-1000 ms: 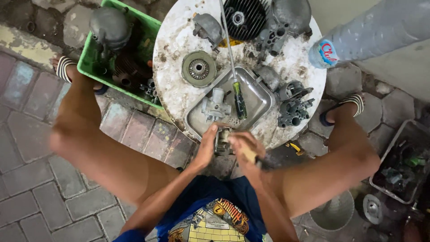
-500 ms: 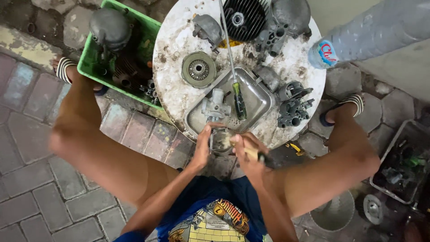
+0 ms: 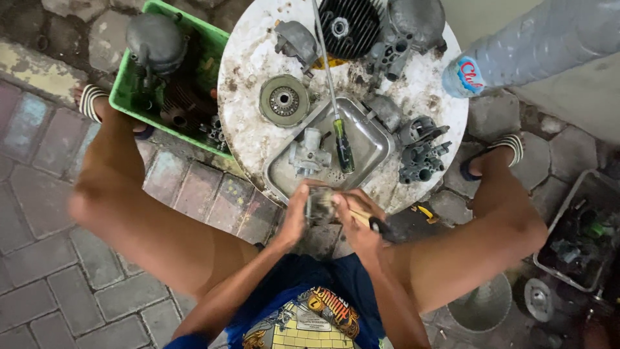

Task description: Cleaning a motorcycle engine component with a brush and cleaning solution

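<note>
Sitting beside the round table's left edge, a green crate [image 3: 126,97] keeps dark engine parts together on the brick paving. On the stained white tabletop [image 3: 248,129] lie a clutch disc [image 3: 283,100], then a metal tray [image 3: 371,145] that corrals a small casting and a screwdriver [image 3: 341,150]. At the near edge, the left hand [image 3: 294,216] cups a small grey part [image 3: 320,205], steadying it, while the right hand [image 3: 355,223] clenches a brush handle [image 3: 374,223] against it. A plastic bottle [image 3: 516,45] lies off the right edge.
</note>
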